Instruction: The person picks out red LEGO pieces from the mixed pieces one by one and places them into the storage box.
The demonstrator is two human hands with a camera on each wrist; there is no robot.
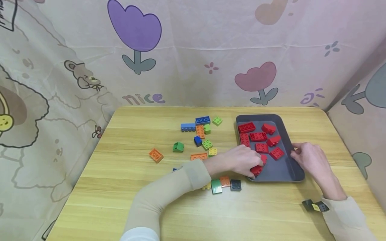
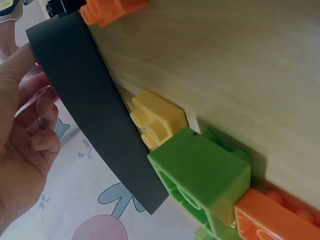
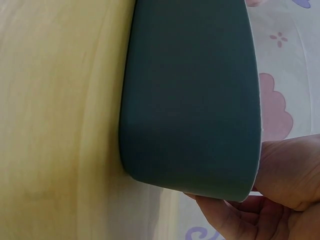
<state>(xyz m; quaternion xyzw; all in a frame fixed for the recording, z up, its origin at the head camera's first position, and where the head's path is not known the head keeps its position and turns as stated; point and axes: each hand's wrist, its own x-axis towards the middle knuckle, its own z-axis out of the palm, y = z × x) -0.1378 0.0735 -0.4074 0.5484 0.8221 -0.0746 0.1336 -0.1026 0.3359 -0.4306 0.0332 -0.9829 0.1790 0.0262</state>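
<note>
A dark grey tray (image 1: 290, 169) stands on the right of the table, with several red toy building bricks (image 1: 261, 148) inside. My left hand (image 1: 245, 160) reaches over its left wall into the near left corner. Its curled fingers hold a red brick (image 1: 256, 170) there, partly covered by the hand; another red brick lies right beside it. In the left wrist view the tray wall (image 2: 95, 105) hides the fingertips. My right hand (image 1: 312, 160) grips the tray's right rim between thumb and fingers, as the right wrist view also shows at the tray wall (image 3: 195, 100).
Left of the tray, loose bricks lie about: blue (image 1: 188, 127), green (image 1: 178, 147), orange (image 1: 156, 155), yellow (image 1: 212, 152) and black (image 1: 236, 185). Some sit beneath my left forearm, partly hidden. A patterned cloth (image 1: 193, 73) hangs behind the table.
</note>
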